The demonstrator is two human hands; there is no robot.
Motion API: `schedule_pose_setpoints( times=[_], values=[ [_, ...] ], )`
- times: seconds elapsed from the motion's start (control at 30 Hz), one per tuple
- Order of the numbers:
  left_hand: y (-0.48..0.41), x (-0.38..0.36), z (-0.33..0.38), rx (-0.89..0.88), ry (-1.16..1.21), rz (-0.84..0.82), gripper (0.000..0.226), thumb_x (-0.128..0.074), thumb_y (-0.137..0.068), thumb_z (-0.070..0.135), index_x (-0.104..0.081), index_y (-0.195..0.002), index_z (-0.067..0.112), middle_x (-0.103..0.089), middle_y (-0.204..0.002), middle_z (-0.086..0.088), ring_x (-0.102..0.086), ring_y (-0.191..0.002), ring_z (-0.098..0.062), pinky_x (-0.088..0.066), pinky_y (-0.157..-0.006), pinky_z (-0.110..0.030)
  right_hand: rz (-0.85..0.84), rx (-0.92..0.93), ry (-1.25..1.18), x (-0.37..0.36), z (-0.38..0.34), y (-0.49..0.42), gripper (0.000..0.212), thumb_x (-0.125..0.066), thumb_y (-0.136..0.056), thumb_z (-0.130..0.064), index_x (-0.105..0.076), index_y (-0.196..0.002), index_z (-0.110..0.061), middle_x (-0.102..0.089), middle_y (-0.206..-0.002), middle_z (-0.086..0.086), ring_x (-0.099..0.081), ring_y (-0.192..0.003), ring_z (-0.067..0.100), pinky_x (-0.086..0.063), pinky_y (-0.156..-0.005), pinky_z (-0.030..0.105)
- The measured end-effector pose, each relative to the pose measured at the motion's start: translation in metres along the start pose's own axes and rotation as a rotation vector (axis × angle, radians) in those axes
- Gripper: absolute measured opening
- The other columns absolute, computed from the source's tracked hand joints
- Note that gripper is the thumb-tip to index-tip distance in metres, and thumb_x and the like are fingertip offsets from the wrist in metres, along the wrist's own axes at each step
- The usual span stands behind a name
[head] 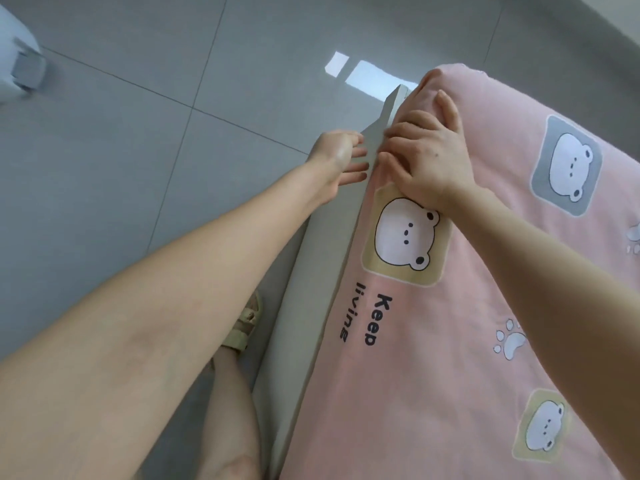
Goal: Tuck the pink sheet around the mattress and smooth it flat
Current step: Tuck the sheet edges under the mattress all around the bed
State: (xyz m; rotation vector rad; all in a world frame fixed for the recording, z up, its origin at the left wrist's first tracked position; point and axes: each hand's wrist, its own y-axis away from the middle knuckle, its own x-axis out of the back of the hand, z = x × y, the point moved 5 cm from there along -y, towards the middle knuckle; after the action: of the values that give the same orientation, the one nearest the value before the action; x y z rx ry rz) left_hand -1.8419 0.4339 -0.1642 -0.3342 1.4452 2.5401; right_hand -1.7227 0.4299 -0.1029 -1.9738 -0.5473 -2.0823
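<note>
Pink sheet (pixel 450 341) edge pinched by right hand (pixel 426 161) fingers; left hand (pixel 337 161) fingers straight against bed frame (pixel 322 265).

open grey floor (pixel 145 140) left of bed, bed frame rail (pixel 322 271) tight against pink sheet (pixel 433 358)

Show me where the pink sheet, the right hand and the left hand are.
pink sheet (pixel 433 358): head view, bare pink area below the "Keep living" print.
right hand (pixel 424 161): head view, back of the hand.
left hand (pixel 337 157): head view, palm side near the wrist.
</note>
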Motion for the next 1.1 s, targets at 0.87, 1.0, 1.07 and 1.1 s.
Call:
schedule_pose_setpoints(
  times=[0.87,1.0,1.07,1.1],
  values=[
    [0.323,0.018,-0.177,-0.120,-0.860,-0.272,0.018,-0.039,-0.093,0.009,-0.056,-0.093,0.012,-0.058,-0.095,-0.009,-0.052,-0.068,-0.016,-0.044,-0.062,-0.026,0.403,-1.561,-1.159,0.127,-0.290,0.434,0.020,-0.053,-0.089,-0.011,-0.069,-0.081,-0.003,-0.068,-0.071,0.010,-0.063,-0.063,0.017,-0.051,-0.061,0.028],
    [0.393,0.001,-0.223,-0.172,-1.029,-0.375,0.019,-0.041,-0.090,0.008,-0.060,-0.092,0.011,-0.061,-0.091,-0.008,-0.053,-0.075,-0.022,-0.045,-0.068,-0.028,0.418,-1.691,-1.090,0.160,-0.343,0.531,0.022,-0.056,-0.086,-0.011,-0.065,-0.067,-0.004,-0.065,-0.061,0.007,-0.056,-0.050,0.013,-0.045,-0.048,0.026],
    [0.426,0.000,-0.246,-0.214,-1.112,-0.407,0.020,-0.042,-0.089,0.008,-0.061,-0.089,0.012,-0.063,-0.089,-0.008,-0.055,-0.077,-0.023,-0.046,-0.073,-0.031,0.431,-1.762,-1.088,0.172,-0.374,0.577,0.021,-0.058,-0.084,-0.011,-0.062,-0.063,-0.008,-0.062,-0.056,0.006,-0.052,-0.047,0.014,-0.041,-0.045,0.025],
    [0.443,0.001,-0.258,-0.243,-1.155,-0.418,0.020,-0.042,-0.088,0.008,-0.061,-0.087,0.013,-0.063,-0.090,-0.008,-0.056,-0.078,-0.023,-0.046,-0.075,-0.031,0.436,-1.787,-1.085,0.178,-0.391,0.599,0.021,-0.058,-0.082,-0.010,-0.061,-0.062,-0.008,-0.061,-0.055,0.006,-0.051,-0.046,0.015,-0.039,-0.044,0.024]
  ],
)
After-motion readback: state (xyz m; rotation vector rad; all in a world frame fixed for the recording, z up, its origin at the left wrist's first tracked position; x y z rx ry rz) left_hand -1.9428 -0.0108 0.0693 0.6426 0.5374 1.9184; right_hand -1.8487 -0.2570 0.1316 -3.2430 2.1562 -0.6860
